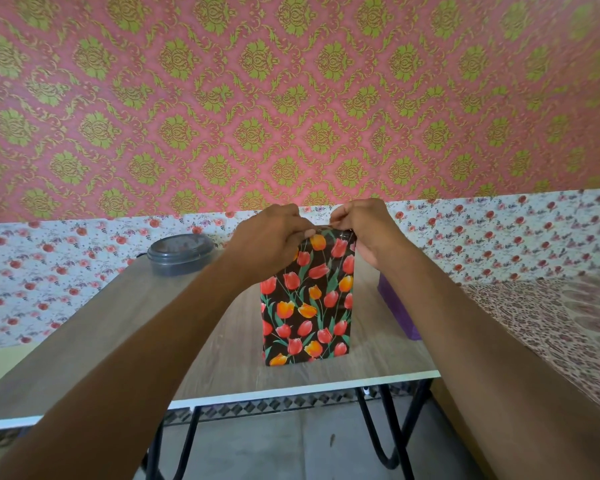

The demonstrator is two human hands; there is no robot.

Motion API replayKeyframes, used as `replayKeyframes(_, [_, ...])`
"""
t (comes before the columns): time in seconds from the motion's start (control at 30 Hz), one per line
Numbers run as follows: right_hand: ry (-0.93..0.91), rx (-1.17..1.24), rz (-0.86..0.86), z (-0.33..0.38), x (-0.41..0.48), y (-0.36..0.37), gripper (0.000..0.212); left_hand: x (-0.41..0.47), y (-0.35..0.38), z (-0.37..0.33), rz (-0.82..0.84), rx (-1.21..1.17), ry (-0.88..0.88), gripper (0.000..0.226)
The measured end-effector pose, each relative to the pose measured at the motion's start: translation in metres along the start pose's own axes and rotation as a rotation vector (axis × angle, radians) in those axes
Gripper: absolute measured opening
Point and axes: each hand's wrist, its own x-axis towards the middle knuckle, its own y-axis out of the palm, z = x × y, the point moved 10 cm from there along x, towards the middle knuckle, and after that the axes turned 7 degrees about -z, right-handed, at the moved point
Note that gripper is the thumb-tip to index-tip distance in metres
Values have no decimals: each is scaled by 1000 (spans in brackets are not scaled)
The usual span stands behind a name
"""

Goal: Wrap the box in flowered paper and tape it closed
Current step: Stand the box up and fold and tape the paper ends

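Wood-grain worktop (118,323), bearing near its middle the box (309,306), stood on end and sheathed in black flowered paper (326,271) on the face in view. Behind and left, a grey lidded tub (181,254); just right, part of a purple object (395,306). Left grip (271,244) and right grip (364,230) both curled at the top end, pinching the paper's upper edge. Probably closing that end: pull flaps taut, crease flat against the box, then press tape along the seam. Tape itself too small to make out.
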Motion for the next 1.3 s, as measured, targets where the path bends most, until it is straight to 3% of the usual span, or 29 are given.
replayKeyframes(0.1, [7, 207, -57, -12, -6, -21, 33, -1, 3, 3, 4, -22, -3, 31])
replayKeyframes(0.2, [-28, 221, -171, -35, -11, -54, 28, 2, 6, 1, 11, 2, 8, 28])
replayKeyframes(0.43, [-291, -382, -468, -75, -20, -136, 16, 1, 11, -11, 42, 80, 7, 38])
replayKeyframes(0.53, [-171, -639, -530, -103, -16, -159, 19, -2, 14, -14, -4, 221, 32, 43])
replayKeyframes(0.63, [57, -776, -450, -147, -7, -173, 39, -7, 19, -16, -49, 316, 28, 44])
replayKeyframes(0.7, [62, -712, -369, -162, -3, -174, 48, -10, 21, -16, -64, 337, 21, 45])
replayKeyframes(0.8, [51, -664, -306, -166, 6, -176, 43, -11, 22, -16, -74, 330, 4, 45])
replayKeyframes(0.97, [250, -557, -216, -172, 26, -184, 70, -11, 20, -15, -85, 317, -7, 51])
replayKeyframes(1.17, [314, -529, -169, -166, 34, -178, 67, -13, 23, -14, -79, 346, 1, 52])
replayKeyframes(1.3, [286, -570, -212, -164, 34, -176, 52, -14, 25, -12, -66, 366, -2, 53])
